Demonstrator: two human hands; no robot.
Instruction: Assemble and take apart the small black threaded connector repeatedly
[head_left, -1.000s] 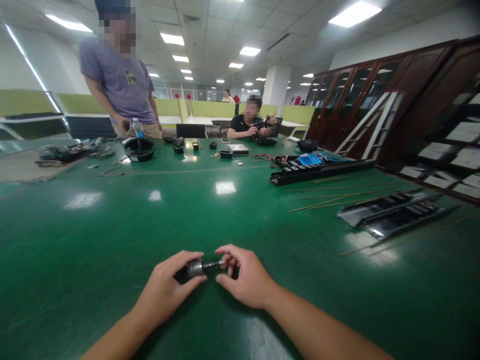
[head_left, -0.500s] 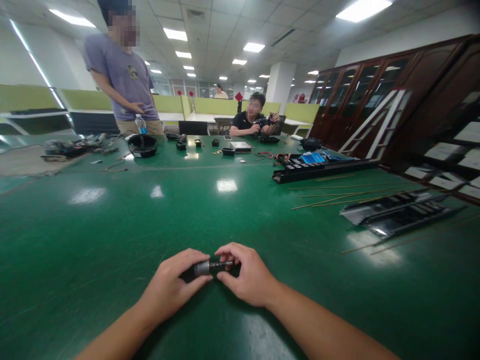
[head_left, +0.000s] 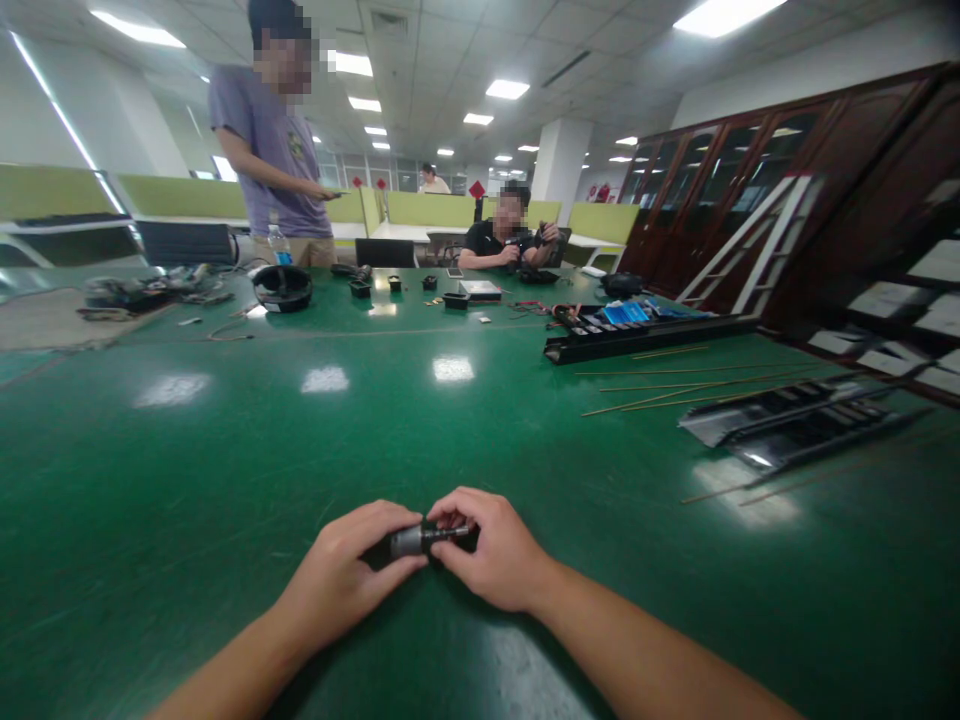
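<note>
left hand (head_left: 341, 560) pinches silver cylinder (head_left: 407, 541) over green table (head_left: 300, 440); right hand (head_left: 487, 550) fingers curl round its dark shaft (head_left: 441, 535), can't tell if pinching; best keep cylinder steady, shaft straight

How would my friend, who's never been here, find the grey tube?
Start at the big green table. At its near side, look between the left hand and right hand. The grey tube there is short, with a thin rod, unlike the long trays.
</note>
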